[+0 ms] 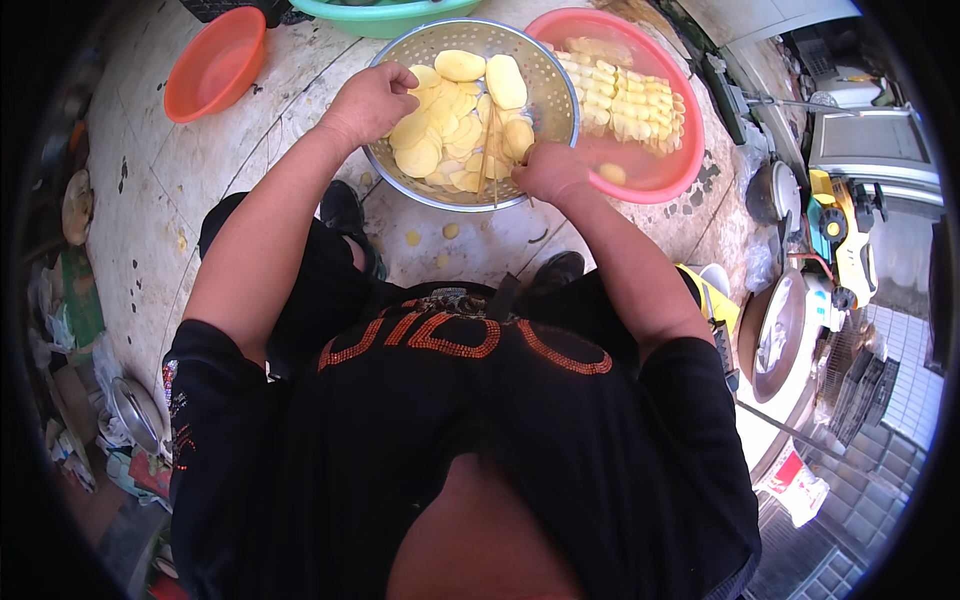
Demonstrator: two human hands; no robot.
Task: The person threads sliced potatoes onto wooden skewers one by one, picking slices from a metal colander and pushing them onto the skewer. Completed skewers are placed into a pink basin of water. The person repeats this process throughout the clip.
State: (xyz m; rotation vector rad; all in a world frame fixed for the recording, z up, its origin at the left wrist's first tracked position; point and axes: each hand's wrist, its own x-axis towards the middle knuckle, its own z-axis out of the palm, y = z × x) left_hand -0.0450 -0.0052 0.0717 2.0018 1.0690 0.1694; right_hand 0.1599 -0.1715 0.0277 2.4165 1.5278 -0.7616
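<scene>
In front of me a perforated metal colander holds a heap of thin potato slices. Two whole peeled potatoes, one on the left and one on the right, lie at its far side. My left hand is over the colander's left part, fingertips drawn together by the slices; whether a slice is between them is hidden. At the near right rim, my right hand grips a thin stick whose end pokes out below it. A rounded potato piece sits just beyond those fingers. Several wooden skewers lean across the slices.
Right of the colander, a pink basin holds cloudy water and rows of skewered potato slices. An orange basin stands left, a green basin behind. Potato bits lie on the floor. A toy vehicle and pot are right.
</scene>
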